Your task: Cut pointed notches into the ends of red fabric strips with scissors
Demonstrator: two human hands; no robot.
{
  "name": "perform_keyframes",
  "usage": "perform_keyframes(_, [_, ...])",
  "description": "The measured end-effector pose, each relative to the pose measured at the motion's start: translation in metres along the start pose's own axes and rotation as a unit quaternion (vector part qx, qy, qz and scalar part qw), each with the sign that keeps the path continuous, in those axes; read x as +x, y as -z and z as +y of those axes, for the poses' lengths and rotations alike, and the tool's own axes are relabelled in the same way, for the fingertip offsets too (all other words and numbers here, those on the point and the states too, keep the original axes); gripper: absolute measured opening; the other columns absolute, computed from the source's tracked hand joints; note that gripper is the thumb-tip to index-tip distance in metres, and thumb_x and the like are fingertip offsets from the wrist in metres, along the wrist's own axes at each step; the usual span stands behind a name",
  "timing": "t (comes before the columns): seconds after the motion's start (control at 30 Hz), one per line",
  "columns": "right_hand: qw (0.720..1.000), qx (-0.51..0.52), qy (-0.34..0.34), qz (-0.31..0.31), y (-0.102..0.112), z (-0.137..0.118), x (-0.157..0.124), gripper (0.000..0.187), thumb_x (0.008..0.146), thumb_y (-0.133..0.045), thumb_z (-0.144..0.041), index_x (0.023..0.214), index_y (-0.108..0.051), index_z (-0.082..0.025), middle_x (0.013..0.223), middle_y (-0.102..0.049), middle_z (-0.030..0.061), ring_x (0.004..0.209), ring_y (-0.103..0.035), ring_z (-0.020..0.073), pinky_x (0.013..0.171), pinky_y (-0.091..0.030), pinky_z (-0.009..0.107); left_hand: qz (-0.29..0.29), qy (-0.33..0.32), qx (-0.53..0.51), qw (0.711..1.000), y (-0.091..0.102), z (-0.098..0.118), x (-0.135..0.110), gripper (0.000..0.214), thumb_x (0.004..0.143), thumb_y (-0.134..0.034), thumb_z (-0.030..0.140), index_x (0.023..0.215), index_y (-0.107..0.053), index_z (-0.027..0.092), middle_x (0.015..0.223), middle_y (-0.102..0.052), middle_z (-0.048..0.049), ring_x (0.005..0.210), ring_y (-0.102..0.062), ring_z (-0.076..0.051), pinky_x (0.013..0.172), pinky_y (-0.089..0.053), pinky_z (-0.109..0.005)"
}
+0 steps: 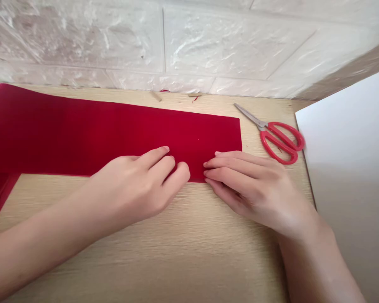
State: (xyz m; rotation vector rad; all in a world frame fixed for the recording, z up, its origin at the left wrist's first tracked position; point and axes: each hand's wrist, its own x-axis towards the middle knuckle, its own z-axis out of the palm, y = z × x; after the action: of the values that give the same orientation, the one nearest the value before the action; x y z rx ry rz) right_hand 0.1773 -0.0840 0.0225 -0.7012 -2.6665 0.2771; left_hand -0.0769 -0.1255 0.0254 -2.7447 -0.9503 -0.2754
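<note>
- Head view, looking down on a wooden table set against a wall of textured, stone-pattern panels.
- Red sheet: lies flat on the table, spanning 9 o'clock to centre and running out of view at the left edge. A narrower strip of it drops toward 8 o'clock at that edge.
- Left hand: at 8 o'clock from centre, fingers curled, fingertips on the sheet's lower edge.
- Right hand: at 4 o'clock, fingers extended, fingertips on the sheet's lower right corner.
- Hands: apart, fingertips just short of touching. Whether they grip the sheet or only rest on it cannot be told.
- Scissors: red handles, closed, on the table at 2 o'clock, just beside the sheet's right end, blades toward the wall.
- White board: at 3 o'clock, just beside the table's right edge.
- Small scraps: on the table at 12 o'clock, against the wall.
</note>
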Motion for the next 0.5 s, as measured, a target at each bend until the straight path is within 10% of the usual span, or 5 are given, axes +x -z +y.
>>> perform_keyframes(0.5, [0.998, -0.031, -0.011, -0.044, 0.009, -0.005, -0.005, 0.030, 0.099, -0.053, -0.002, 0.092, -0.081, -0.012, 0.116, -0.082, 0.0115, 0.108, -0.079, 0.0307, 0.102, -0.064, 0.043, -0.002, -0.005, 0.019, 1.000, 0.009, 0.011, 0.010, 0.047, 0.092, -0.033, -0.007, 0.087, -0.077, 0.009, 0.091, -0.081, -0.0125, 0.086, -0.079, -0.027, 0.072, -0.069, -0.037])
